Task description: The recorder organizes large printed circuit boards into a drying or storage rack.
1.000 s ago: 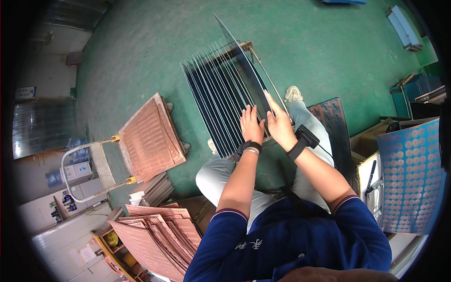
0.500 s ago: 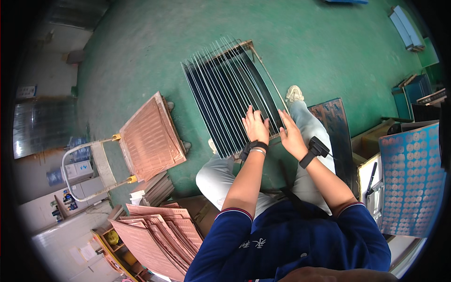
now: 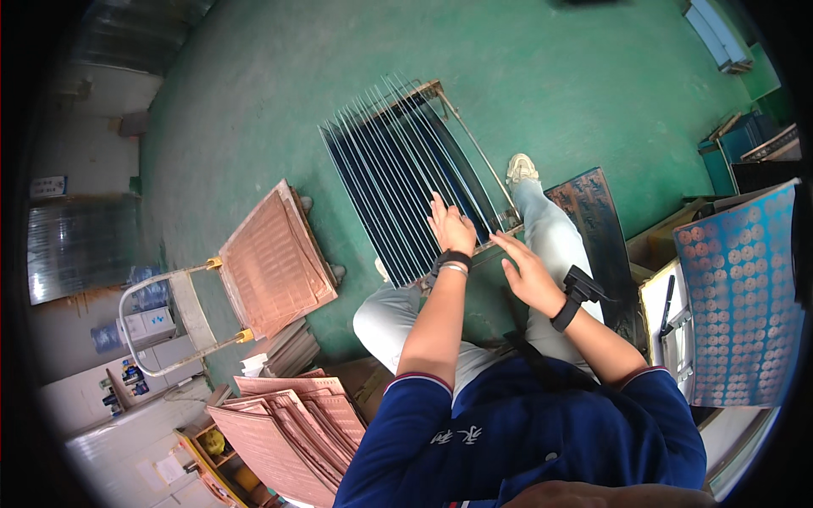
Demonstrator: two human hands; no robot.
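Observation:
Several thin dark panels with pale edges [image 3: 373, 186] stand on edge, side by side, in a metal rack [image 3: 474, 152] in front of my knees. My left hand [image 3: 453, 229] lies over the near right part of the panels' edges, fingers stretched out and nothing held. Close to the rack's near right corner is my right hand [image 3: 532, 278], its fingers straight and thumb apart, also holding nothing. Whether its fingertips touch the end panel I cannot tell. Each wrist wears a dark strap, and the right one carries a small black device [image 3: 583, 286].
Copper-coloured sheets lie on a trolley [image 3: 275, 258] to the left, and more copper sheets [image 3: 288, 432] lean in a stack at the lower left. A dark board [image 3: 597, 245] lies by my right leg. Farther right stands a blue sheet with round copper spots [image 3: 737, 305].
My left hand has shifted slightly left. My right hand has drawn a little lower, away from the panels. The whole view has turned slightly.

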